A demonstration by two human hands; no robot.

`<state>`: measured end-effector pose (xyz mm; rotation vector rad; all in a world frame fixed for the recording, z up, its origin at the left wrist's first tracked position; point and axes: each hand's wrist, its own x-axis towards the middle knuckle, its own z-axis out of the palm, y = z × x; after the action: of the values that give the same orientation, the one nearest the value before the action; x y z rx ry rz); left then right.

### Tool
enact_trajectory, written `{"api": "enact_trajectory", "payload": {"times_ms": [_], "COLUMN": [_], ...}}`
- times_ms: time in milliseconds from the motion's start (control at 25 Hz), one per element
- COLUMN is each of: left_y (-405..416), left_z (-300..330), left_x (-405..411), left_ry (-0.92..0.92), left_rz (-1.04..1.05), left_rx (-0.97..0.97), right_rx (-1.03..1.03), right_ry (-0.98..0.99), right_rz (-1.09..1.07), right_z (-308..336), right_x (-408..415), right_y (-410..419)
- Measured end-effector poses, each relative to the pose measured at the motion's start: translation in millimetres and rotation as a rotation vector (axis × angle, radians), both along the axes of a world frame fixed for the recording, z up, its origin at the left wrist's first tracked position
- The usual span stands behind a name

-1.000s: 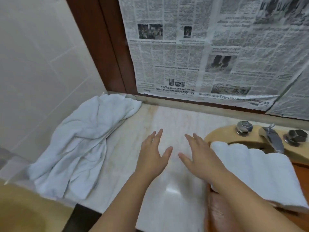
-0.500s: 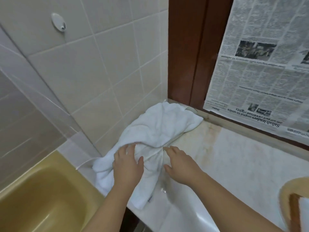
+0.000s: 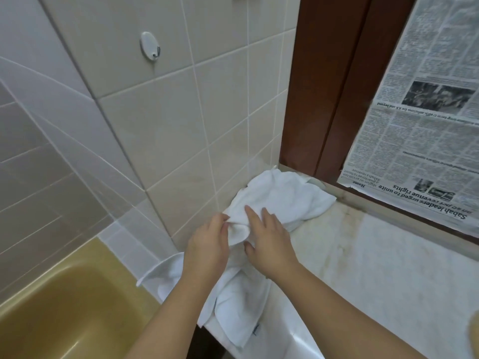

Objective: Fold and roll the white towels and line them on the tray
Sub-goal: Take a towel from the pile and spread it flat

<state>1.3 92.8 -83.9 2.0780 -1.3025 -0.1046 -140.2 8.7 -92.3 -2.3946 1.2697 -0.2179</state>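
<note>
Two bare hands are seen from the head camera over a crumpled heap of white towels [image 3: 282, 200], which lies in the far left corner of the marble counter [image 3: 375, 255], against the tiled wall [image 3: 181, 120] and just below a wooden frame [image 3: 326, 81] covered with newspaper [image 3: 425, 130]. Part of the cloth is draped over the counter's near left edge, beside a yellow bathtub [image 3: 59, 301]. A fold of towel is pinched by the curled fingers of the left hand [image 3: 207, 251]. The right hand [image 3: 269, 244] is laid on the cloth with fingers spread and nearly straight; nothing is gripped by it. No tray is shown in this view, so finished rolls cannot be counted. Judging from the heap, this towel is only being picked up: it is not yet spread, folded or rolled, and its placing on the tray is left to do.
</note>
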Motion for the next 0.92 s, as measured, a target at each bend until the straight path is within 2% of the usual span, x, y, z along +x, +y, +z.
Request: {"api": "enact_trajectory", "payload": {"times_ms": [160,280,400,560,640,760,840,920], "left_y": [-11.6,-22.7,-27.8,-23.0,-19.2,-9.9,-5.1,2.1], "left_z": [76.9,125.5,136.2,129.5,137.6,187.5,232.9,276.1], "left_x": [-24.9,-38.8,-52.9,-99.8,-123.1,-165.2,-192.5,-217.7], "left_ry": [0.098,0.101,0.183,0.566,0.630,0.697,0.732,0.742], "left_rz": [-0.129,-0.220,-0.281,-0.363,-0.349,-0.444,-0.556,-0.690], "left_rx": [-0.216,-0.199,-0.190,-0.249,-0.314,-0.423,-0.460,-0.441], "right_rx": [-0.033,-0.032,-0.110,-0.155,-0.178,-0.198,-0.132,-0.027], "right_ry": [-0.272,-0.505,-0.637,-0.787,-0.759,-0.585,-0.367,-0.327], "right_rz": [-0.059,-0.162,-0.265,-0.416,-0.468,-0.508,-0.454,-0.332], "right_z": [66.7,140.7,205.2,270.1,278.9,274.3,266.5,267.3], "right_x": [-10.8,-44.7,-83.5,-141.2,-167.6,-223.7,-261.8,-284.0], "right_y": [-20.1,-22.4,-12.8,8.2,19.4,48.7,69.4,97.5]}}
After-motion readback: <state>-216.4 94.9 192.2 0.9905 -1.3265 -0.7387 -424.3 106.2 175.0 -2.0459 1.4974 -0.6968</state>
